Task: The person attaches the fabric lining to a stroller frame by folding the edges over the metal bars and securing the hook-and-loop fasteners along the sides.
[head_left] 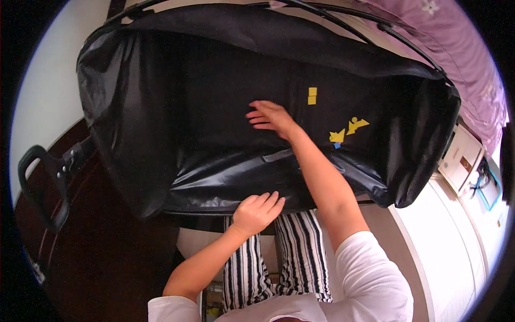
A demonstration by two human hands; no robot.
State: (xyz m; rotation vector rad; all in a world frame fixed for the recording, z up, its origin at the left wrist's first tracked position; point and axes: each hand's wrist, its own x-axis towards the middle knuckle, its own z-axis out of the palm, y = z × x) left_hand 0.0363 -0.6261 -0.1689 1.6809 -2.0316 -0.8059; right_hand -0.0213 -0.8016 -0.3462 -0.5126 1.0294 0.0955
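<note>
In front of me stands a large basin-like holder [225, 75] of shiny black fabric on a dark frame. My right hand [271, 118] reaches over its middle, fingers stretched out and apart, holding nothing. My left hand [259, 213] lies on the near edge of the fabric with its fingers extended. Two yellow squares [312, 96] lie one behind the other, to the right of my right hand. Farther right are small yellow pieces [356, 125], some pointed, and another yellow cluster [337, 135]. A small blue piece [337, 145] touches that cluster's near side.
A black loop handle [64, 188] sticks out at the left. Dark frame bars [343, 19] run along the far side. Pink flowered cloth [450, 48] hangs at the far right. A pale box [462, 158] and a blue-edged item [492, 188] are on the right.
</note>
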